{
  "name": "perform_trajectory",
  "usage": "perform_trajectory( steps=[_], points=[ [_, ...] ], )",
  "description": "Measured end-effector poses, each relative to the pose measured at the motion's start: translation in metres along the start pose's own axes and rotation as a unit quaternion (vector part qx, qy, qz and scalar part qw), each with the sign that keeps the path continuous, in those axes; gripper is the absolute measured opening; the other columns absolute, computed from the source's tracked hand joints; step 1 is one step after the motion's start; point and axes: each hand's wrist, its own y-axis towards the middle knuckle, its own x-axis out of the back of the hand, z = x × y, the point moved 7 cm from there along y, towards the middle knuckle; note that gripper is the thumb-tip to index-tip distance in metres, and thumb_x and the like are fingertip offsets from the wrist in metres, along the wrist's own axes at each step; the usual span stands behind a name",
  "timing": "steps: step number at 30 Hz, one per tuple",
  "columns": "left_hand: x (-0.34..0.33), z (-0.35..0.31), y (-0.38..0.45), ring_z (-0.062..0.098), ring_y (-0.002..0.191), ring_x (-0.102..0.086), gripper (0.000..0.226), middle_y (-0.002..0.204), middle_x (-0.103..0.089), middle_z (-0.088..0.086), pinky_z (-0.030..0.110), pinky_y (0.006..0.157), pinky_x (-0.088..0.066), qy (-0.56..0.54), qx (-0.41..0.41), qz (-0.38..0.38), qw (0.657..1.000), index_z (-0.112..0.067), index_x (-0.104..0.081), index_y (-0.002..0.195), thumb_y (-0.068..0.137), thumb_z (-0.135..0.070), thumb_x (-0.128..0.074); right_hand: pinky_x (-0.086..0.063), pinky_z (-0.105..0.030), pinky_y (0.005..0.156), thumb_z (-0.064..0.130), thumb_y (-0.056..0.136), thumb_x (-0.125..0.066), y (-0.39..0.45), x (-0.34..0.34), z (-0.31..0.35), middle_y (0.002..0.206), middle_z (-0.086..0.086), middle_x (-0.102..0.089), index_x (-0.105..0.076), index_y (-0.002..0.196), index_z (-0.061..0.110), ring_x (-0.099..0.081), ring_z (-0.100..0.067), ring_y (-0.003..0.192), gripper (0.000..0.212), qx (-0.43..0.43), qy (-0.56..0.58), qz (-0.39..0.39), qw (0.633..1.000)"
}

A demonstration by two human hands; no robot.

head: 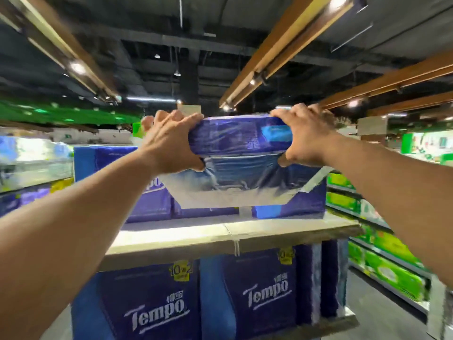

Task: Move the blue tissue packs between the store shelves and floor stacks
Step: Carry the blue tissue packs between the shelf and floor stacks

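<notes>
I had the blue tissue pack (pixel 241 137) up high, dead centre of the frame, held out at arm's length and raised above the top row of stock. Its long axis ran left to right across the view, level or close to it, with the clear wrap sagging loose beneath it. My left hand (pixel 171 143) clamped the left end, fingers hooked over the top edge and thumb tucked under. My right hand (pixel 305 138) did the same at the right end, fingers curled over the top, thumb pressing into the plastic below. Both hands were wrapped round the pack, one at each end, equally far out, so neither was nearer; the pack sat square between them.

Straight below and a little beyond it, in the middle of the frame, stood the upper shelf (pixel 220 235) with its row of blue packs (pixel 110 163). Whether my pack touched that row I could not tell, the blur was too heavy. I judged the move hinged on keeping the long axis parallel to the shelf front. Lower in the frame more Tempo packs (pixel 157 310) filled the next tier, and green packs (pixel 389 273) lined the shelves at the right edge.
</notes>
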Motion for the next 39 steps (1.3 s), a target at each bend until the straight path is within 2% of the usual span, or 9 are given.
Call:
perform_trajectory(
  steps=[5,12,19,23,26,29,33,36,39],
  points=[
    [-0.052,0.036,0.006,0.030,0.108,-0.043,0.110,0.116,-0.055,0.002,0.045,0.091,-0.030,0.053,0.041,0.026,0.997,-0.044,-0.046,0.138,0.034,-0.072,-0.066,-0.032,-0.049,0.107,0.057,0.054,-0.081,0.042,-0.078,0.018,0.146,-0.003,-0.034,-0.022,0.152,0.040,-0.030,-0.031,0.128,0.116,0.037,0.065,0.047,0.996],
    [-0.126,0.085,0.041,0.025,0.104,-0.038,0.117,0.106,-0.048,-0.005,0.045,0.086,-0.026,0.060,0.060,0.074,0.994,-0.050,-0.040,0.137,0.027,-0.081,-0.060,-0.030,-0.053,0.109,0.056,0.041,-0.068,0.096,-0.154,0.034,0.146,-0.003,-0.033,-0.021,0.153,0.040,-0.024,-0.029,0.129,0.122,0.030,0.120,0.097,0.988],
    [-0.199,0.111,0.095,0.031,0.121,-0.041,0.126,0.130,-0.053,-0.002,0.047,0.091,-0.035,0.040,0.062,0.163,0.984,-0.047,-0.031,0.148,0.034,-0.073,-0.077,-0.032,-0.052,0.109,0.042,0.057,-0.090,0.164,-0.213,0.029,0.153,-0.006,-0.030,-0.021,0.155,0.041,-0.020,-0.033,0.138,0.120,-0.008,0.122,0.159,0.980],
    [-0.214,0.123,0.138,0.034,0.126,-0.042,0.134,0.138,-0.045,0.007,0.052,0.092,-0.040,0.060,0.035,0.169,0.983,-0.041,-0.021,0.150,0.037,-0.078,-0.083,-0.044,-0.040,0.092,0.031,0.061,-0.090,0.205,-0.230,0.023,0.153,-0.009,-0.037,-0.025,0.154,0.039,-0.038,-0.033,0.131,0.114,-0.045,0.158,0.185,0.969],
    [-0.223,0.137,0.157,0.030,0.110,-0.053,0.101,0.122,-0.056,0.002,0.043,0.081,-0.049,0.102,0.038,0.135,0.985,-0.031,-0.053,0.120,0.042,-0.090,-0.073,-0.041,-0.044,0.104,0.032,0.072,-0.079,0.228,-0.245,0.041,0.151,-0.011,-0.037,-0.035,0.151,0.026,-0.039,-0.035,0.132,0.091,-0.034,0.073,0.165,0.983],
    [-0.254,0.147,0.156,0.027,0.102,-0.059,0.076,0.110,-0.063,-0.001,0.042,0.079,-0.045,0.117,0.053,0.149,0.981,-0.029,-0.051,0.094,0.055,-0.093,-0.064,-0.029,-0.049,0.109,0.034,0.073,-0.071,0.238,-0.274,0.059,0.149,-0.011,-0.034,-0.036,0.147,0.019,-0.032,-0.037,0.136,0.084,-0.053,0.038,0.118,0.991],
    [-0.284,0.156,0.160,0.026,0.108,-0.055,0.109,0.113,-0.057,-0.004,0.044,0.079,-0.039,0.159,0.022,0.145,0.976,-0.028,-0.047,0.113,0.032,-0.100,-0.062,-0.028,-0.048,0.108,0.039,0.068,-0.072,0.259,-0.297,0.061,0.147,-0.009,-0.037,-0.029,0.149,0.021,-0.035,-0.035,0.135,0.094,-0.053,0.051,0.131,0.989],
    [-0.293,0.162,0.171,0.026,0.103,-0.056,0.111,0.107,-0.057,-0.004,0.042,0.074,-0.037,0.154,0.017,0.144,0.977,-0.029,-0.040,0.103,0.020,-0.100,-0.060,-0.029,-0.046,0.103,0.039,0.059,-0.072,0.272,-0.308,0.059,0.141,-0.007,-0.042,-0.034,0.145,0.025,-0.038,-0.034,0.131,0.095,-0.062,0.068,0.131,0.987],
    [-0.298,0.167,0.174,0.026,0.103,-0.054,0.120,0.106,-0.056,-0.004,0.045,0.078,-0.040,0.152,0.013,0.133,0.979,-0.028,-0.043,0.110,0.017,-0.103,-0.054,-0.029,-0.045,0.097,0.041,0.051,-0.067,0.276,-0.312,0.055,0.136,-0.006,-0.044,-0.038,0.140,0.028,-0.039,-0.033,0.127,0.095,-0.060,0.097,0.132,0.985]
  ],
)
